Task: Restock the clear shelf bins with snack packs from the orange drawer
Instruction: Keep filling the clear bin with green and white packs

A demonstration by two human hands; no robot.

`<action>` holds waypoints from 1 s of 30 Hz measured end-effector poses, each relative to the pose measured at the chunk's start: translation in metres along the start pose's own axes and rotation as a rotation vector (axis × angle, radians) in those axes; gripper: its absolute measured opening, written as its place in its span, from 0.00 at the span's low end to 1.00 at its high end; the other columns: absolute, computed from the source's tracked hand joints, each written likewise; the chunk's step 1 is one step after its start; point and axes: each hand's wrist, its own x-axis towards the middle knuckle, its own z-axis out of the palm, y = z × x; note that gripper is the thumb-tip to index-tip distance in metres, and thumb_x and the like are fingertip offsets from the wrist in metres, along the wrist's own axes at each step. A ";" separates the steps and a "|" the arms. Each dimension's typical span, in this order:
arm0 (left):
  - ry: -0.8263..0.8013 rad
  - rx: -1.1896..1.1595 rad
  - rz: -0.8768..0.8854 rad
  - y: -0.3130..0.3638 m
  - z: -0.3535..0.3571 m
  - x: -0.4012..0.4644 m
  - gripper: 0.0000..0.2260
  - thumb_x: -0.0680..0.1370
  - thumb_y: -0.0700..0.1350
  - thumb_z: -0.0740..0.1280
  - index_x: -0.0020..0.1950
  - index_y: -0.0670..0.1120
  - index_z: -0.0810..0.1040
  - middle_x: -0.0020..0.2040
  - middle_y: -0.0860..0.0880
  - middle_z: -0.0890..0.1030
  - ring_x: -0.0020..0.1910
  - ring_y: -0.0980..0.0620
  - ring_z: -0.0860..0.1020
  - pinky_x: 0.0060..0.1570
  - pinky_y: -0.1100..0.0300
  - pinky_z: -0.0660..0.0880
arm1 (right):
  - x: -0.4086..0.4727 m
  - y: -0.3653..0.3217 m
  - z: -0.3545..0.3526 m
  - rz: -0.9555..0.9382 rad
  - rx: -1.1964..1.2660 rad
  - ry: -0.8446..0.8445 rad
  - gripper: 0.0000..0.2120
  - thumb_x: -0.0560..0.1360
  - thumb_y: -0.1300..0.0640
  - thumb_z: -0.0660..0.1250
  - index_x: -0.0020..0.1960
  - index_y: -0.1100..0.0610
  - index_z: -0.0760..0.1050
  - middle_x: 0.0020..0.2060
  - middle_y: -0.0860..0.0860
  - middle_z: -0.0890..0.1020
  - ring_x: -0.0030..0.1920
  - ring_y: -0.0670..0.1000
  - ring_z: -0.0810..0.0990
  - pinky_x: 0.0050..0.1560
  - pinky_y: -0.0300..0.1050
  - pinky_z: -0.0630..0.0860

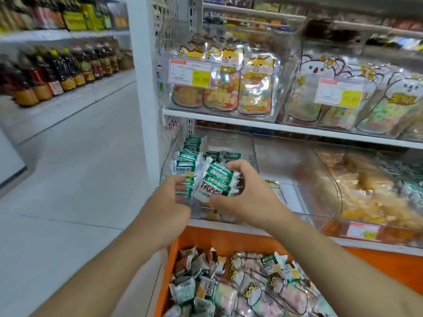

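The right hand (248, 197) grips a stack of green-and-white snack packs (216, 180), fingers curled over the top and thumb under the lowest pack. The left hand (170, 197) is at the stack's left side, its fingers curled toward more green packs just beside it; whether it pinches one I cannot tell. Both hands are at the mouth of the clear bin (242, 147) at the left end of the lower shelf (229, 224), where a row of the same green packs (186, 160) stands on edge along the bin's left wall.

Below the hands, the orange drawer (163, 294) is pulled out and heaped with mixed snack packs: green-and-white ones, brown ones, and pastel bags with flower prints.

To the right on the lower shelf, another clear bin (332, 184) holds yellow-orange snacks. The upper shelf (251, 124) carries bins of cartoon-fox bags (229, 83) and koala bags (343, 99), each with a price tag. Across the aisle, bottles (64, 72) line a shelf.
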 end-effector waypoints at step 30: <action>0.033 0.208 0.057 -0.046 -0.012 0.063 0.29 0.78 0.40 0.67 0.78 0.55 0.65 0.67 0.54 0.75 0.56 0.54 0.78 0.41 0.64 0.75 | 0.120 0.035 0.077 -0.153 -0.415 -0.023 0.42 0.70 0.40 0.80 0.79 0.40 0.66 0.77 0.41 0.63 0.78 0.47 0.58 0.73 0.43 0.59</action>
